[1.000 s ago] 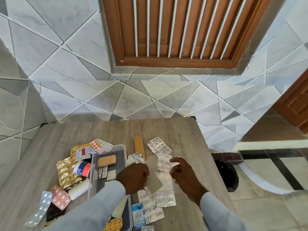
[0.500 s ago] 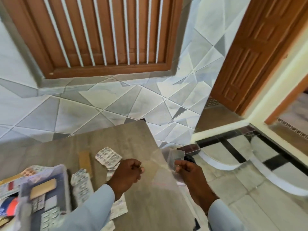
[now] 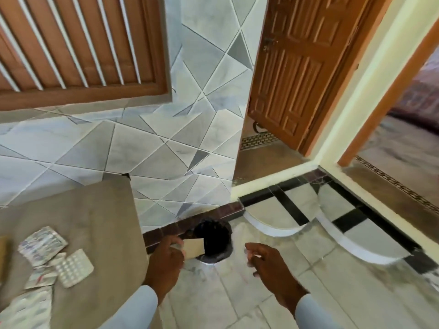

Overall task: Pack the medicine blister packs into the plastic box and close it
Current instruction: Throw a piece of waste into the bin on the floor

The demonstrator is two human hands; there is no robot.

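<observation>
Several blister packs lie at the left on the grey table (image 3: 95, 217): a silver printed pack (image 3: 42, 243), a white pack of round pills (image 3: 74, 267) and more foil strips (image 3: 26, 309) at the bottom left. The plastic box is out of view. My left hand (image 3: 166, 260) is off the table's right edge and pinches a small tan slip (image 3: 194, 248) over a black bin (image 3: 215, 238) on the floor. To its right, my right hand (image 3: 268, 264) hovers over the floor with fingers loosely curled; nothing shows in it.
The table's right edge runs down beside my left arm. Beyond it is a tiled floor with black stripes, a tiled wall, a louvred wooden window and an open brown door (image 3: 301, 67) at the back right.
My view swung right, so the box and most packs left the frame. Both hands moved off the table over the floor. The clear bag stretched between them is gone; only the left holds a slip.
</observation>
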